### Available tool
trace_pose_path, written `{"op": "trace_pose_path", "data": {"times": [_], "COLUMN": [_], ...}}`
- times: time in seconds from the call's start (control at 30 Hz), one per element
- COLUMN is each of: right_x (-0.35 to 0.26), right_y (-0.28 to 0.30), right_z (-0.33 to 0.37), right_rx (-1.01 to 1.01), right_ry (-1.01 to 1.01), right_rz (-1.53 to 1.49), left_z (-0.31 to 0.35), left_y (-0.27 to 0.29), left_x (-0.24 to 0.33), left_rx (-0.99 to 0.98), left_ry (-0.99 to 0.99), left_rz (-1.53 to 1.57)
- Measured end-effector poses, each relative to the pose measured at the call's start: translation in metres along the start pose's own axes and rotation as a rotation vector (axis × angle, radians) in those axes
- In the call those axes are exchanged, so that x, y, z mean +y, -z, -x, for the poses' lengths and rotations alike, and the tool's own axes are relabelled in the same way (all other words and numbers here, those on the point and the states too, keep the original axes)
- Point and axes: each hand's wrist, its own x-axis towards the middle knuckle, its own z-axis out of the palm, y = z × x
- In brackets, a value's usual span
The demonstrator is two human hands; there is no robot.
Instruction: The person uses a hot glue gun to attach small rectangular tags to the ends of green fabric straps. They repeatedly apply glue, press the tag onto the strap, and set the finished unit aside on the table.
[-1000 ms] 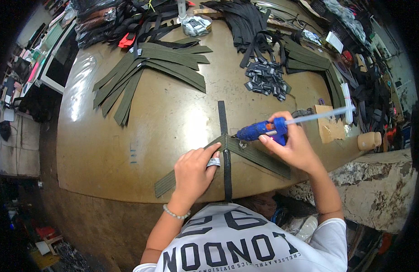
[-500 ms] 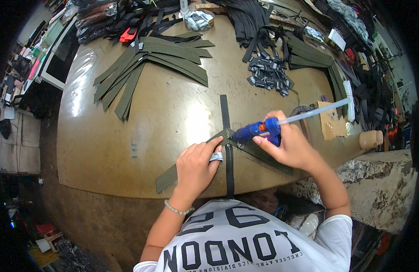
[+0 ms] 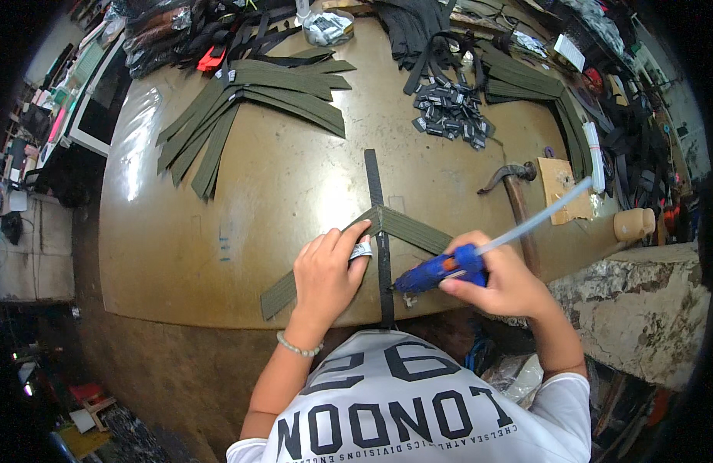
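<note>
Across a glossy brown worktable (image 3: 163, 270), working bare-handed in a white T-shirt (image 3: 395, 386), with a pale bead bracelet (image 3: 299, 347) on one wrist. Pointing the nozzle of a blue glue gun (image 3: 437, 272) at the right edge of a black strap (image 3: 384, 266), on its near stretch; cannot tell from above if touching or just clear. Gripping the gun in the right hand (image 3: 507, 282), fingers wrapped round the handle, with a translucent glue stick (image 3: 534, 216) jutting from the back. Pressing the left hand (image 3: 326, 270) on the left arm of an olive-green webbing chevron (image 3: 414, 229), fingers close together, thumb and forefinger narrowed round a white label (image 3: 360, 250). Lying at the table's near middle, chevron across strap, with more strap beyond the peak. Judging by the nozzle's place, busy gluing along the strap's near length. Calling next, most likely, for a steady left hand and an even nozzle path, well clear of the left fingertips. Past the right hand, a hammer (image 3: 518, 204). Farther off, fanned olive strips (image 3: 256, 89) at left and a heap of small black labels (image 3: 453, 112) at right. Farthest, bunched black straps (image 3: 407, 31) beside a clear tub (image 3: 329, 29) of small pale pieces
</note>
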Motion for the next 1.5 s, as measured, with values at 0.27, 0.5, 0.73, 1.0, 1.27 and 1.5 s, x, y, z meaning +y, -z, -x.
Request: {"op": "trace_pose_path", "data": {"times": [0.27,0.5,0.73,1.0,1.27,1.5], "right_x": [0.104,0.041,-0.033,-0.04,-0.046,-0.049], "right_y": [0.075,0.037,-0.083,-0.05,-0.055,-0.071], "right_z": [0.025,0.062,-0.019,-0.034,-0.02,-0.007], "right_rx": [1.17,0.834,0.023,0.065,0.092,0.23], "right_ry": [-0.396,-0.678,-0.122,-0.147,-0.147,0.032], "right_rz": [0.217,0.397,-1.21,-0.997,-0.884,-0.725], "left_z": [0.001,-0.012,-0.01,-0.004,-0.005,-0.004], "left_y": [0.03,0.032,0.025,0.046,0.044,0.04], "left_x": [0.009,0.026,0.041,0.007,0.007,0.012], "left_rx": [-0.073,-0.234,-0.32,-0.136,0.045,0.109], "left_ry": [0.556,0.522,0.449,0.073,0.069,0.082], "left_rz": [1.011,1.754,1.605,0.623,0.382,0.38]}}
